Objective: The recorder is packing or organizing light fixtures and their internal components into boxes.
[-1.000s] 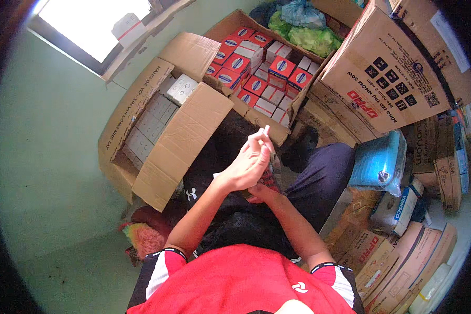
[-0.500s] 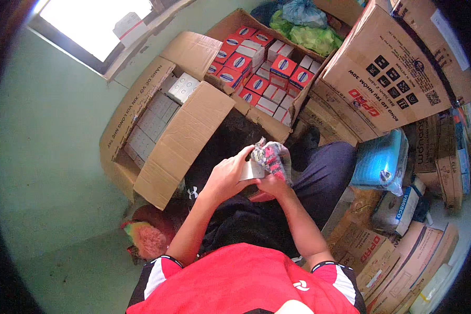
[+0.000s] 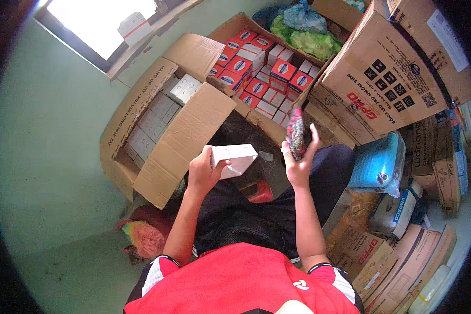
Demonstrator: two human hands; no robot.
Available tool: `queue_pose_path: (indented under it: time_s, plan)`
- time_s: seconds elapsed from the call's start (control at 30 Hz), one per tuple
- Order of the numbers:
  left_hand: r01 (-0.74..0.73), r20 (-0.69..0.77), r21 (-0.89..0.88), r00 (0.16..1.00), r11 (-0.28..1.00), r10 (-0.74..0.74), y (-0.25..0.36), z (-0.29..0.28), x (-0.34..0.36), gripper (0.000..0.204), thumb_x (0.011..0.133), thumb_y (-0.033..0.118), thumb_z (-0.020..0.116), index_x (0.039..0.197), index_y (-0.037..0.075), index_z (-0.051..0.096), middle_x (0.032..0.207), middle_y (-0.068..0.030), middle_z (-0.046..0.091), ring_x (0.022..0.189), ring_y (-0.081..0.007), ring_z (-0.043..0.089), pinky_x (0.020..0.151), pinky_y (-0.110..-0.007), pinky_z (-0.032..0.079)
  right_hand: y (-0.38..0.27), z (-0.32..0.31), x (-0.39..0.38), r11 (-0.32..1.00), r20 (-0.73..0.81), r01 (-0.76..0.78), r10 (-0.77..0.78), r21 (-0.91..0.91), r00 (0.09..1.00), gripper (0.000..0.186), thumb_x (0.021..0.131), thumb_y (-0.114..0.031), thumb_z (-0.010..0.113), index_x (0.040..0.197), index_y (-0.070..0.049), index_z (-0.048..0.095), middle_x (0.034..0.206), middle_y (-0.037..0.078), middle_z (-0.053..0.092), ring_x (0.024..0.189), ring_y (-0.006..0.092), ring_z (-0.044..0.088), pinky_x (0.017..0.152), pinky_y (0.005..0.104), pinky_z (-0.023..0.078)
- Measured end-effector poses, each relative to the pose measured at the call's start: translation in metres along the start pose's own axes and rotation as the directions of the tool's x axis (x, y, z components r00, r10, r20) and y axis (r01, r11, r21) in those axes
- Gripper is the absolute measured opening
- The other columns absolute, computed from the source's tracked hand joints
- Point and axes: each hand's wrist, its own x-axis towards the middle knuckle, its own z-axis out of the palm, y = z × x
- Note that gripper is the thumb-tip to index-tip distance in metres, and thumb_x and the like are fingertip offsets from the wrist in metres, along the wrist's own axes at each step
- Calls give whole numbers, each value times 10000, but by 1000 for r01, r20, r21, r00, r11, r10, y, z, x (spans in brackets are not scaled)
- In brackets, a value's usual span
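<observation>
My left hand (image 3: 202, 172) grips the near end of a small white box (image 3: 235, 156), in front of an open cardboard carton (image 3: 181, 145) of white boxes. My right hand (image 3: 300, 166), over to the right, is closed on a crumpled, mottled grey-and-red cloth (image 3: 296, 133), its upper end pointing toward a larger carton (image 3: 255, 116) packed with red-and-white boxes (image 3: 283, 68). My two hands are apart, above my lap.
A green wall (image 3: 57, 157) and bright window are at the left, plastic bags (image 3: 314, 43) behind the cartons. Stacked cardboard boxes (image 3: 382, 78), a blue wrapped item (image 3: 377, 161) and a small box (image 3: 387, 214) crowd the right. A pink fluffy object (image 3: 145, 239) lies lower left.
My hands have moved apart: the left to the left with the white box, the right to the right and upward with the cloth, which was bunched against the box earlier.
</observation>
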Motion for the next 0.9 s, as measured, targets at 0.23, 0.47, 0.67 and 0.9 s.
queue_pose_path:
  time_s: [0.23, 0.47, 0.67, 0.9]
  plan:
    - [-120, -82, -41, 990, 992, 116, 13, 7, 2, 543, 838, 426, 898, 1121, 38, 646, 924, -165, 737, 863, -379, 757, 698, -422, 592, 18, -6, 9, 963, 200, 150, -105, -225, 974, 541, 960, -113, 760, 1452, 16, 577, 1272, 103, 722, 1047, 173, 689, 982, 308, 538]
    - [-204, -81, -20, 976, 979, 202, 43, 42, 7, 417, 899, 347, 831, 1136, 51, 657, 969, -146, 739, 863, -342, 759, 703, -415, 595, -9, 29, -2, 995, 263, 94, -80, -42, 961, 276, 870, -101, 756, 1100, -59, 609, 1033, 65, 613, 898, 172, 619, 798, 327, 512]
    - [-260, -104, -40, 961, 965, 254, 31, 54, 0, 384, 878, 250, 820, 1145, 32, 651, 983, -162, 726, 834, -349, 751, 678, -418, 590, -32, 44, -5, 818, 480, 519, -361, -249, 799, 342, 916, -291, 731, 1110, -24, 642, 1268, 212, 658, 1161, 421, 633, 1020, 536, 484]
    - [-329, -223, -130, 929, 935, 296, 27, 57, -3, 439, 781, 163, 921, 1104, 18, 661, 944, -156, 736, 786, -330, 747, 654, -400, 584, -28, 38, -7, 903, 499, 355, -198, -243, 844, 398, 925, -112, 683, 1314, -38, 651, 1345, 213, 669, 1286, 393, 643, 1143, 466, 471]
